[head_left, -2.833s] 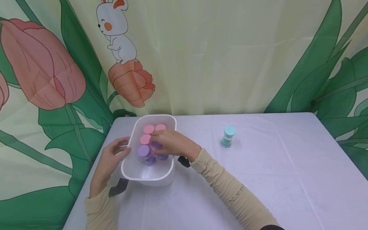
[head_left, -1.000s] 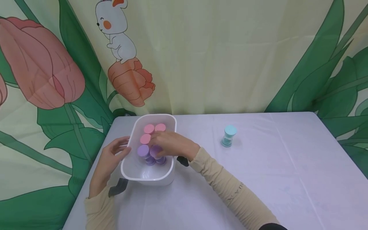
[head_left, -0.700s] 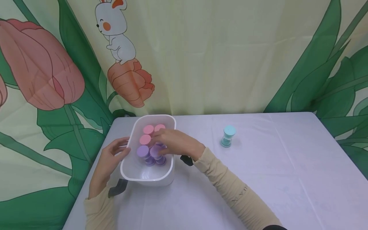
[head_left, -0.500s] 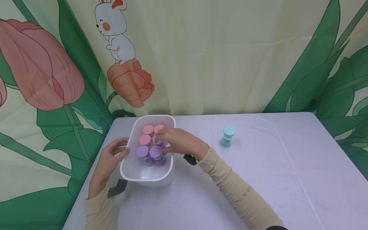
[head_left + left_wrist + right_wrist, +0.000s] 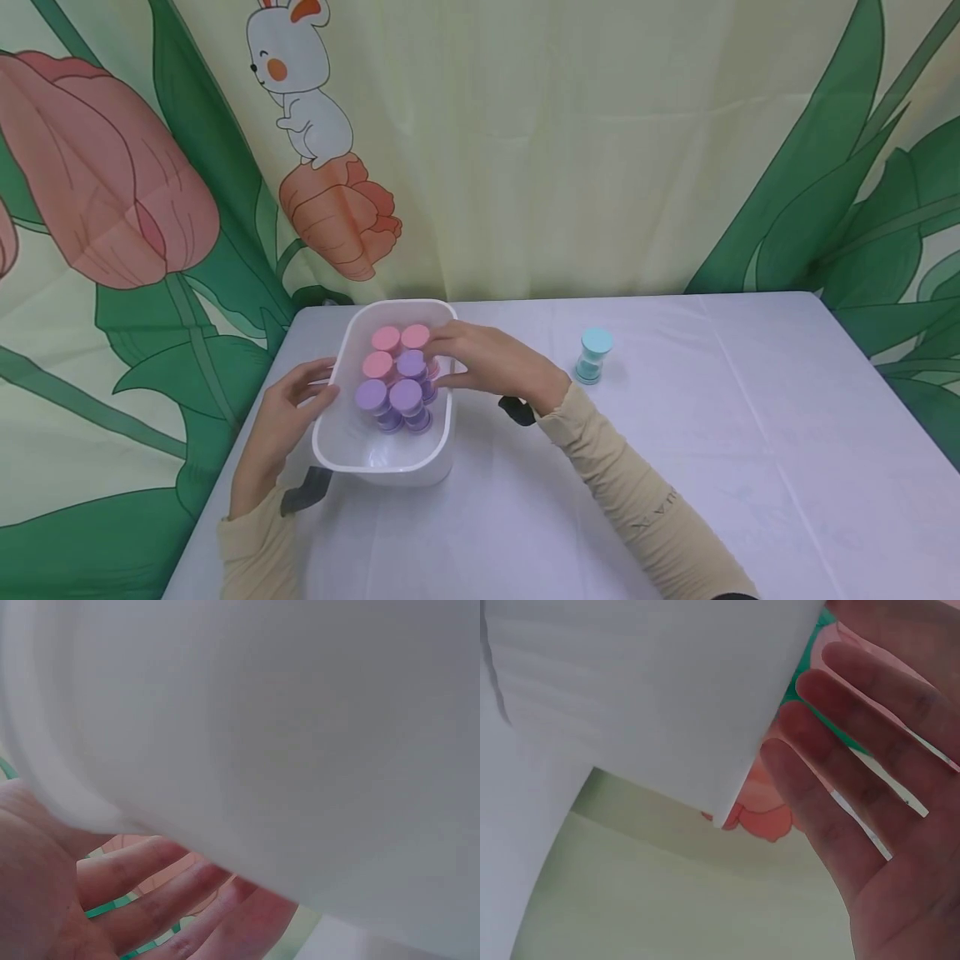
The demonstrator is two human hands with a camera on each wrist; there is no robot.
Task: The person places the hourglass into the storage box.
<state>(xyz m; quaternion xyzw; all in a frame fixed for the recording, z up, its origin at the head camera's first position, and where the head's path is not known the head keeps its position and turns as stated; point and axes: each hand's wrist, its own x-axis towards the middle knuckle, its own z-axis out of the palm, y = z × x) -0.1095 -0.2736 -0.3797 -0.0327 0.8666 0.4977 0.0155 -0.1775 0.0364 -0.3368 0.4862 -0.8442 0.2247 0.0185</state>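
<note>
A white plastic bin [image 5: 375, 457] stands at the left of the table, with several hourglass sand timers upright inside. Three have purple caps, and the purple timer [image 5: 411, 365] at the back right is nearest my right hand [image 5: 498, 361]. Pink-capped timers [image 5: 378, 365] are grouped behind, one partly hidden by the fingers. My right hand hovers over the bin's right rim, its fingers spread and holding nothing; straight fingers [image 5: 817, 780] also show in the right wrist view. My left hand [image 5: 277, 425] rests against the bin's left rim, its fingers extended along the outer wall [image 5: 300, 750].
A lone sand timer [image 5: 590, 367] with a turquoise cap stands on the white-covered table [image 5: 675, 467], right of the bin. Behind the table hangs a curtain [image 5: 570, 167] printed with tulips, leaves and a rabbit on a carrot.
My right hand has let go of the back-right purple timer and drawn back rightward to the rim, leaving three purple caps exposed. The left hand and the bin have stayed put.
</note>
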